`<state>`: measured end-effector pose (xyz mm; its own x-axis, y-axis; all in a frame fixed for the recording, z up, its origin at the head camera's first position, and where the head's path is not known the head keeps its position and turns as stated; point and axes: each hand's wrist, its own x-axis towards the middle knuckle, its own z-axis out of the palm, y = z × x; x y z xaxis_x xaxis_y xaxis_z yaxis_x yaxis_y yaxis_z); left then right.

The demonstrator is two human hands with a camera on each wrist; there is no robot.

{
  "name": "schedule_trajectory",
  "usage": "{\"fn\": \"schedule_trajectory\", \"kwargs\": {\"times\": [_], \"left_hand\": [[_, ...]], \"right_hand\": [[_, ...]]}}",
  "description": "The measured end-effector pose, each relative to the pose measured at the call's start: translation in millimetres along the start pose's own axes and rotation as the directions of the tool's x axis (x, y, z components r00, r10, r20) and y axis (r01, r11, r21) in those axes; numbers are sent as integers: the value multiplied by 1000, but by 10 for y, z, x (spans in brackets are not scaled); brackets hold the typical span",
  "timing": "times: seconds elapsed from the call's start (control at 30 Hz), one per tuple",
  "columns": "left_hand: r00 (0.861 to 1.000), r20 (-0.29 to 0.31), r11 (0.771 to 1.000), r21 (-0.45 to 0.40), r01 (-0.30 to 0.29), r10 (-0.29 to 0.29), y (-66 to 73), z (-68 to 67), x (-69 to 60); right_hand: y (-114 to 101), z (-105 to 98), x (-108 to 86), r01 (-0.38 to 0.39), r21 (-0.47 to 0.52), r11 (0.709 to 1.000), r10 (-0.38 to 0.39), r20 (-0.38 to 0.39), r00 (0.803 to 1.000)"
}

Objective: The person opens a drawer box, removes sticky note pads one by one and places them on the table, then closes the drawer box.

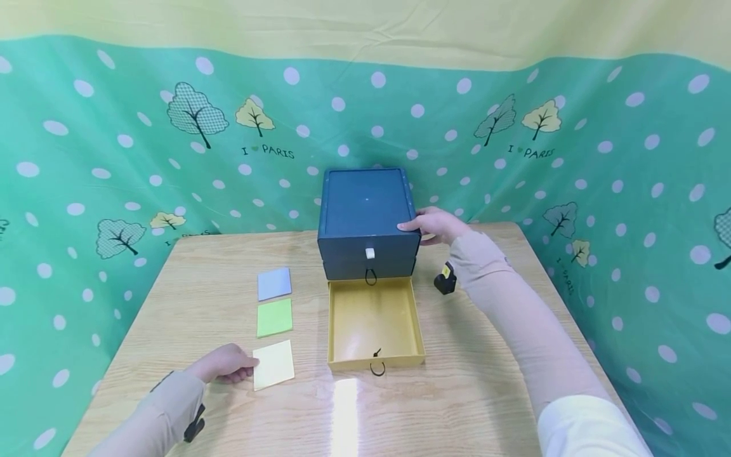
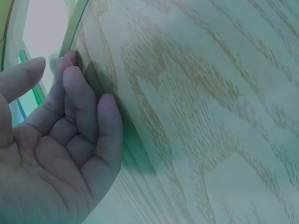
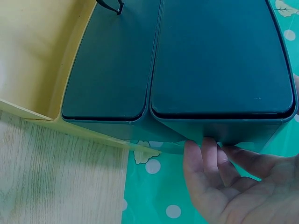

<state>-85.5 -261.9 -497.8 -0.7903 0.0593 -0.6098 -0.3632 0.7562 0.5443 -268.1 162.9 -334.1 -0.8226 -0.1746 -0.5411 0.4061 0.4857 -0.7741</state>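
Observation:
My left hand (image 1: 227, 363) is at the left edge of a pale yellow sticky note pad (image 1: 275, 365), pinching that edge with the thumb on its upper side. In the left wrist view the other fingers (image 2: 108, 121) curl loosely beside it. A green pad (image 1: 275, 318) and a blue pad (image 1: 274, 284) lie in a column beyond. My right hand (image 1: 438, 225) rests on the right front corner of a dark blue drawer box (image 1: 368, 203). One finger lies over its top, while the other fingers (image 3: 210, 161) touch the side. Below, a yellow drawer (image 1: 374, 320) is pulled out.
The upper blue drawer has a white knob (image 1: 370, 253); a black loop (image 1: 370, 277) hangs from the lower one. A small black and yellow object (image 1: 445, 278) is by the right forearm. A dotted green curtain (image 1: 365, 136) hangs behind the wooden table (image 1: 217, 273).

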Motion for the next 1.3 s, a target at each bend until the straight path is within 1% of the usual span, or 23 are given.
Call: {"fn": "schedule_trajectory", "kwargs": {"times": [0.2, 0.43, 0.7, 0.77, 0.87, 1.0, 1.23, 1.3], "left_hand": [[1000, -13, 1000, 4, 24, -24, -11, -6, 2], [1000, -25, 999, -40, 6, -7, -6, -53, -5], [999, -35, 998, -59, -18, 15, 12, -95, 26], [999, -34, 998, -58, -15, 13, 26, -103, 25], [999, -29, 998, -47, -29, 28, 49, -122, 17], [999, -35, 999, -40, -36, 34, 78, -141, 21], [1000, -15, 994, -106, -25, 23, 157, -159, 52], [999, -4, 993, -107, -40, 40, 172, -161, 62]], "right_hand": [[-5, 5, -13, 3, -7, 1000, -3, 6, 1000], [-5, 3, -21, 3, -17, 1000, -3, -9, 1000], [-12, -8, -23, -2, -16, 1000, 2, -6, 1000], [-13, -7, -19, -4, -11, 1000, 4, -1, 1000], [-9, -11, -5, -5, -8, 1000, 5, 2, 1000], [-8, -15, 3, -10, -13, 1000, 10, -3, 1000], [-1, -14, 3, -9, -18, 1000, 9, -3, 1000], [3, -17, 7, -10, -19, 1000, 10, -5, 1000]]}}
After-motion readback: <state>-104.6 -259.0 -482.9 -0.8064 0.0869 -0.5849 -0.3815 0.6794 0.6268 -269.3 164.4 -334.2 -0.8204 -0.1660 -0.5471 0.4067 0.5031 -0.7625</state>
